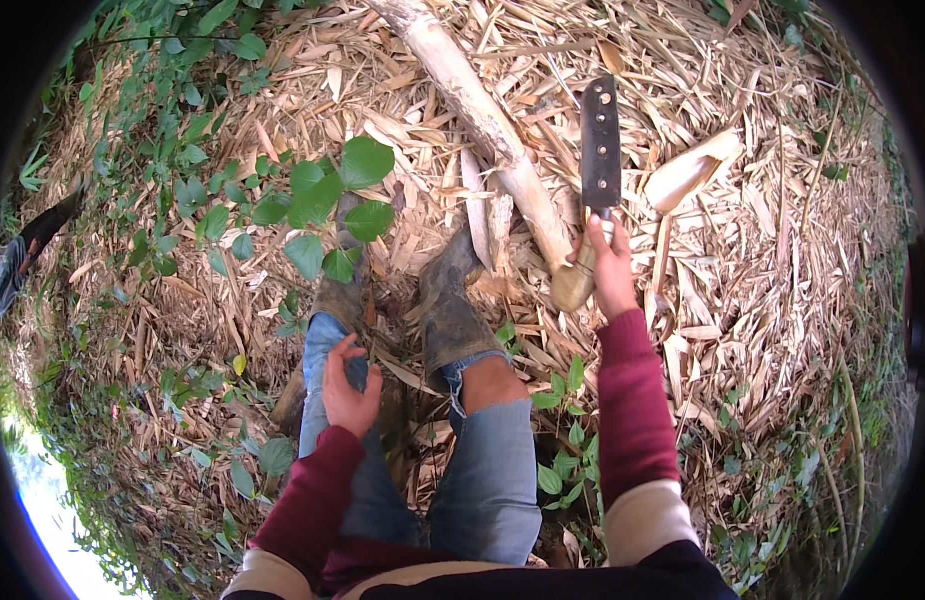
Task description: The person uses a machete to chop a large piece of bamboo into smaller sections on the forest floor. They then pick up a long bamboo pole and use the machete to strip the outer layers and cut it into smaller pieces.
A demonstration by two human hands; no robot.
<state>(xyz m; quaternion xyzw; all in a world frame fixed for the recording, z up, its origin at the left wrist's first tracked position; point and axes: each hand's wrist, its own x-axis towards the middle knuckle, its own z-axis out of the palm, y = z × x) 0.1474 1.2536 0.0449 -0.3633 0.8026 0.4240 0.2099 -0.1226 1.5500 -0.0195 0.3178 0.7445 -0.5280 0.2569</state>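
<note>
Blade tool: broad, flat, near-black blade (pixel 602 145), straight-sided with a blunt, slightly rounded far end; four pale round spots run in a line down its length. Short dark neck, then a pale wooden handle (pixel 574 287) swelling to a rounded, yellowish-brown butt.
Tool's place: just right of the log (pixel 473 100), blade pointing away from the wearer; the butt overlaps the log's near end in view, contact uncertain.
Right hand (pixel 611 262): closed around the handle beside the log's near end, fingers wrapped toward the neck.
Right arm: maroon sleeve (pixel 638 405) with a cream upper section, reaching nearly straight forward, to the right of the log's near end.
Left hand (pixel 351 390): holding nothing, fingers loosely bent, thumb apart; left of and nearer the wearer than the log, over the left jeans leg (pixel 321 350).
Left arm: bent, forearm angled inward.
Boots: muddy pair, left of the log's near end, right boot (pixel 453 305) closer.
Split wood piece (pixel 691 172): pale, hollowed, right of the log, beyond the blade.
Ground: dry, straw-coloured chips (pixel 753 290) all around the log.
</note>
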